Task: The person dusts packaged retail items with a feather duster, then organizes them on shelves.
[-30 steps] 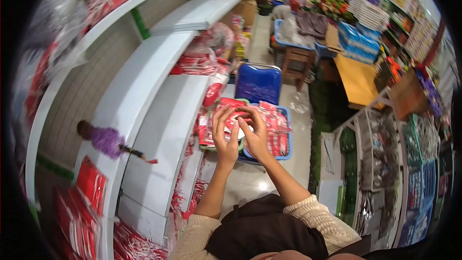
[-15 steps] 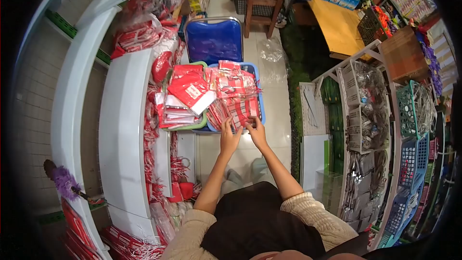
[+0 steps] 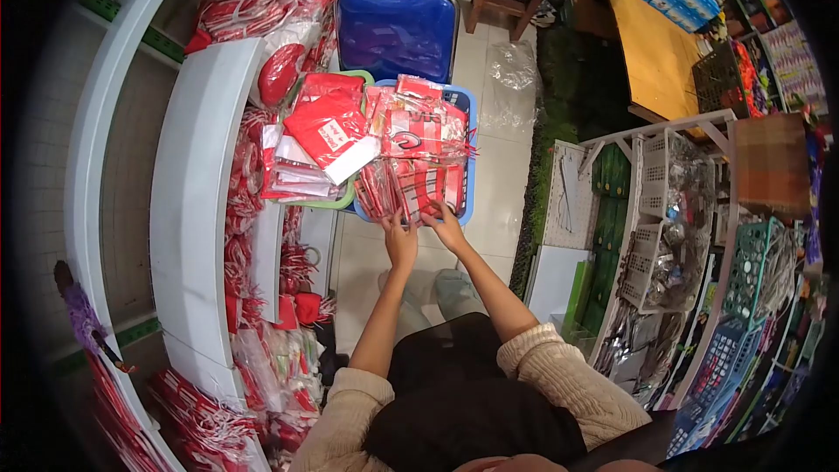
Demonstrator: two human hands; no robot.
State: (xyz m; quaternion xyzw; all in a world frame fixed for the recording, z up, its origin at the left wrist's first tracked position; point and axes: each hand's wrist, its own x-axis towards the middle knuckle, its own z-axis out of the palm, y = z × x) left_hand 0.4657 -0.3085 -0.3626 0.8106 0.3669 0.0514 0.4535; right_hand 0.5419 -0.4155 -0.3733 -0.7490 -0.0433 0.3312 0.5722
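Observation:
A blue basket point(image 3: 469, 183) holds red and white plastic-wrapped packets point(image 3: 424, 135). At its near edge, my left hand point(image 3: 401, 240) touches the lower packets, fingertips bent over them. My right hand point(image 3: 447, 229) is beside it, its fingers on a striped red packet point(image 3: 430, 188) at the same edge. Whether either hand grips a packet is too small to tell. A green basket point(image 3: 336, 203) stands against the left side of the blue one, with red and white packets point(image 3: 325, 135) piled in it. Behind both is a blue chair point(image 3: 397, 31).
White shelves point(image 3: 197, 201) with red and white goods run along the left. On the right are a white rack point(image 3: 642, 175) with plastic baskets, and a yellow table point(image 3: 655, 52) farther back. A clear plastic bag point(image 3: 516, 65) lies on the tiled floor.
The camera view has shifted, so the baskets and chair appear higher and slightly left. My hands remain at the blue basket's near edge, with the fingers slightly repositioned on the packets.

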